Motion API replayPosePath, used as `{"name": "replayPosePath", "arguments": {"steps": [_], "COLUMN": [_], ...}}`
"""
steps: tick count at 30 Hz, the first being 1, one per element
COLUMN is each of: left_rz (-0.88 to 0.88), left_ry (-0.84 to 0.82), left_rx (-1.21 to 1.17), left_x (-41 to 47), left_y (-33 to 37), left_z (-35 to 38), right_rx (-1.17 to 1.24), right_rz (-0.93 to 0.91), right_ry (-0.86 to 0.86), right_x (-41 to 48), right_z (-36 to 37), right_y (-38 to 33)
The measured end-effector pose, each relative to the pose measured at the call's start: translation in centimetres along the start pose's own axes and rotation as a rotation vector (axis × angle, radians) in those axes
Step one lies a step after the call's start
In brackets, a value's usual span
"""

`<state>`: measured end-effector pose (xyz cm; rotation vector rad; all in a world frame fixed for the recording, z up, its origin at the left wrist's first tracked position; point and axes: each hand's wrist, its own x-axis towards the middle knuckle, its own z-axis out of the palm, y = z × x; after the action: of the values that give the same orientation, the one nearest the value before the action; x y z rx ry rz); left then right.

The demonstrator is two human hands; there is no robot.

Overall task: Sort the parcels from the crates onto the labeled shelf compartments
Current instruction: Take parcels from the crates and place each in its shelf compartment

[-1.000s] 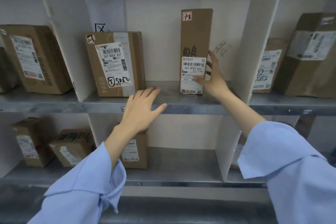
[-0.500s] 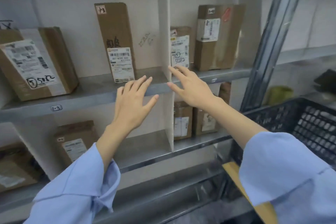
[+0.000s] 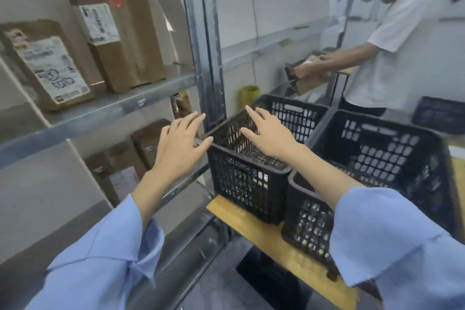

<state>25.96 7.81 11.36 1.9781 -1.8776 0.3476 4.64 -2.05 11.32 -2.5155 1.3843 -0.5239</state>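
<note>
Both my hands are empty with fingers spread. My left hand [image 3: 181, 143] hovers beside the shelf's metal upright [image 3: 206, 58], just left of a black plastic crate [image 3: 246, 178]. My right hand [image 3: 268, 133] is above that crate's opening. A second black crate [image 3: 392, 156] stands to its right, partly hidden by my right sleeve. Cardboard parcels stand on the upper shelf: a labelled one [image 3: 52, 65] at the left and a taller one [image 3: 120, 33] with a red sticker. More parcels [image 3: 148, 143] sit on the lower shelf.
The crates rest on a wooden board [image 3: 271, 239]. Another person in a white shirt [image 3: 392, 40] stands at the right holding a parcel [image 3: 304, 75]. A third black crate [image 3: 292, 113] and a yellow object [image 3: 247, 94] lie behind.
My view has swung right, from the shelf compartments to the crates. My right hand left the tall parcel standing on the shelf, and both hands now reach toward the near crate.
</note>
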Motion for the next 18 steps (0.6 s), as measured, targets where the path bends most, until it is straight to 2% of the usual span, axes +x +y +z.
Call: {"name": "replayPosePath", "arguments": {"steps": [4,9,13,18], "left_rz": [0.068,0.176,0.288,0.406], "left_ry": [-0.091,-0.205,-0.352,-0.558], "left_rx": [-0.073,-0.123,-0.153,-0.189], "left_x": [4.0,9.5,13.9,17.6], "left_y": [2.8,4.1,3.8,3.4], "left_z": [4.8,11.4,17.6,24.5], "right_rx": [0.084,0.143,0.187,0.176], "right_rz": [0.159,0.266,0.346,0.444], "right_ry": [-0.041,-0.074,-0.123,-0.268], "right_x": [0.1,2.7,5.6,8.2], "right_z": [1.6,4.6,7.5,11.0], "right_y": [5.4,9.5,11.8,14.5]}}
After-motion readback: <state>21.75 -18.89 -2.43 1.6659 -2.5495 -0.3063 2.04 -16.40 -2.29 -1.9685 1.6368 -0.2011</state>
